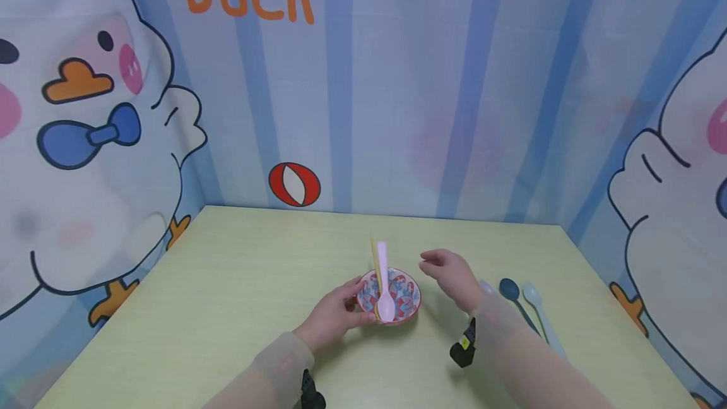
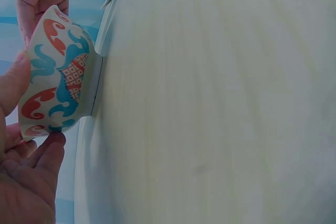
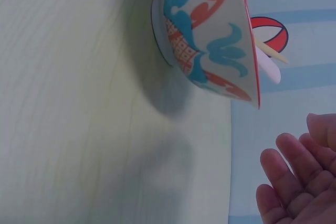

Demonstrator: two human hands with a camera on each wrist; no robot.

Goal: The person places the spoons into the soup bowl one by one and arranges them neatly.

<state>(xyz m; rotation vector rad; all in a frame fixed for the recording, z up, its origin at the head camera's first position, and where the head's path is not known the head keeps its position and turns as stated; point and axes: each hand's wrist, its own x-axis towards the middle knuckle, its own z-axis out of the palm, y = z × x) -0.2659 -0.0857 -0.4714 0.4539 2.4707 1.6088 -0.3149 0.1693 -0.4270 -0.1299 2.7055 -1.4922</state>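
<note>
My left hand (image 1: 335,311) holds a small patterned bowl (image 1: 404,295) by its left side, the thumb at the near rim and the fingers around the far side. Red and blue motifs cover its white outer wall (image 2: 73,77). Inside lean a pink spoon (image 1: 384,283) and a thin yellow stick-like utensil (image 1: 374,254), whose lower end is partly hidden by the spoon. To the right of the bowl, my right hand (image 1: 451,275) is apart from it with nothing in its grasp. Its fingers (image 3: 294,166) are loosely bent in the right wrist view.
On the table (image 1: 255,257) at the right lie a dark teal spoon (image 1: 509,290) and a light blue spoon (image 1: 534,298). A pale spoon tip (image 1: 486,287) shows beside my right wrist, mostly covered by the arm. A cartoon-printed curtain (image 1: 386,81) rises behind the table's back edge.
</note>
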